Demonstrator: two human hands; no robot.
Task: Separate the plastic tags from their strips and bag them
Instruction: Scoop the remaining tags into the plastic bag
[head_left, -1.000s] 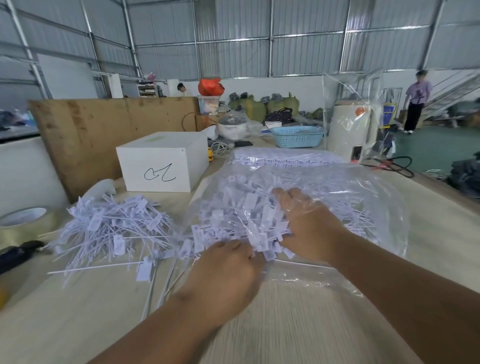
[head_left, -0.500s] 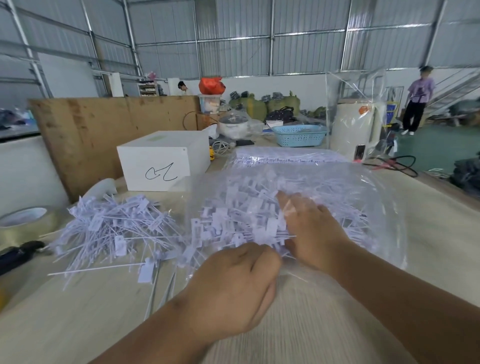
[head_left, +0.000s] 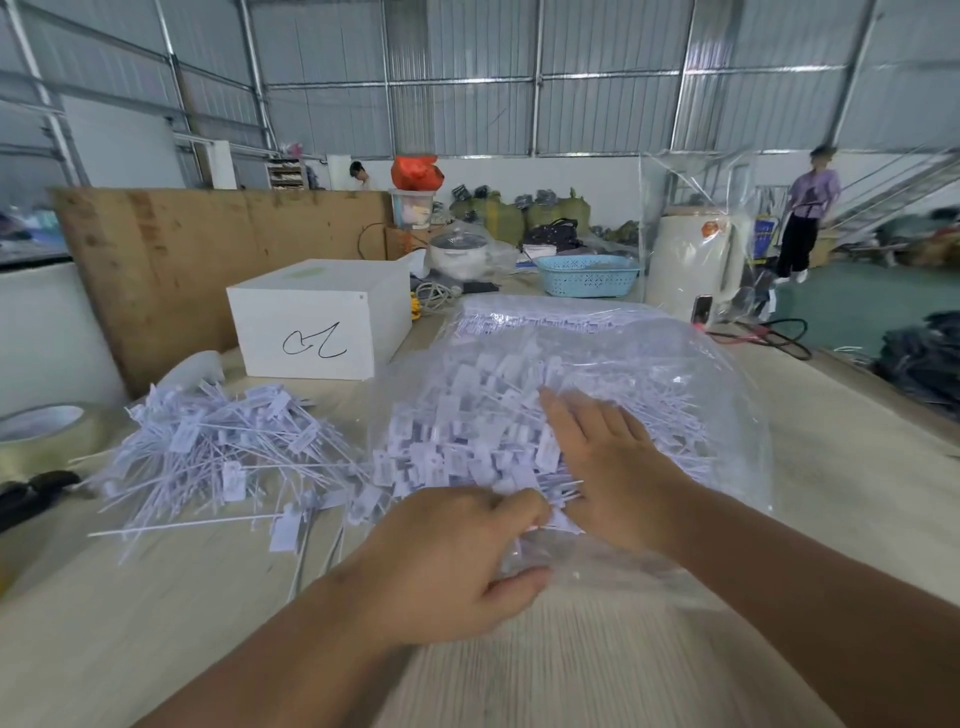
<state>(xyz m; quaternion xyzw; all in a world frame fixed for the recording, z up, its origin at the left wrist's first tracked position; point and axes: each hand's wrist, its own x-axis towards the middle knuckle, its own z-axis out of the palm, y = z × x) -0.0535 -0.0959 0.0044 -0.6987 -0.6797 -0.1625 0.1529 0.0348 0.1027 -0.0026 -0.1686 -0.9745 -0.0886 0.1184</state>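
A big clear plastic bag (head_left: 717, 374) lies on the table, packed with white plastic tags (head_left: 467, 415). My right hand (head_left: 608, 467) rests flat on the tags at the bag's mouth, fingers spread and holding nothing. My left hand (head_left: 447, 561) is closed on the near edge of the bag's mouth, thumb under the plastic. A loose pile of white tags and thin strips (head_left: 223, 447) lies to the left of the bag, apart from both hands.
A white box (head_left: 311, 322) stands behind the loose pile, with a wooden board (head_left: 208, 249) leaning behind it. A tape roll (head_left: 41, 436) and a black tool (head_left: 31, 493) lie at the left edge. A second bag of strips (head_left: 545, 317) and a blue basket (head_left: 587, 275) sit farther back.
My left hand has moved right and up to the bag's mouth and closed on its edge. My right hand stays flat on the tags, pressed a little further in.
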